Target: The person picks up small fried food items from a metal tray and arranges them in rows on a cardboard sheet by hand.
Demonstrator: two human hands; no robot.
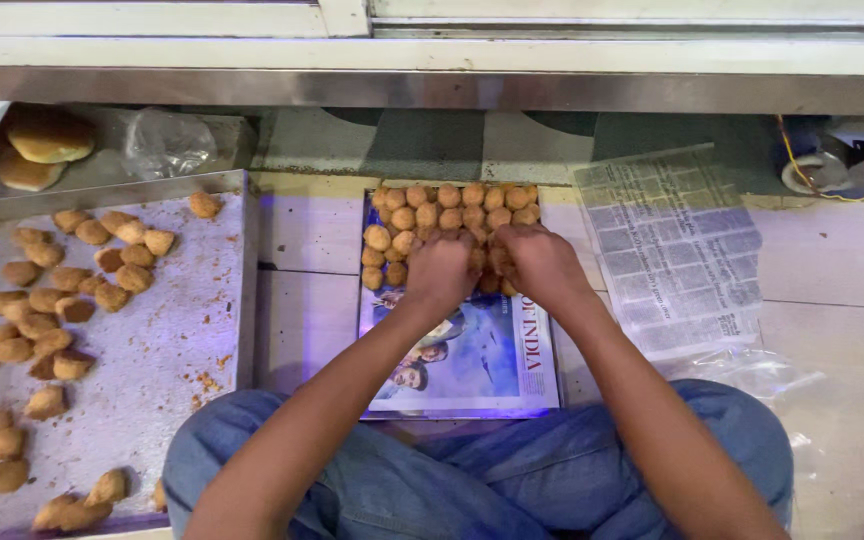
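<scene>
Biscuits [449, 212] on newspaper [472, 360], directly under both hands [492, 268].

Ahead of my fingertips [497, 262] the packed biscuits [447, 215] block the way. Behind my fingers the glossy paper [482, 360] lies bare. The metal tray [167, 340] walls off the far left; newspaper sheet [677, 250] lies flat to the right.
</scene>
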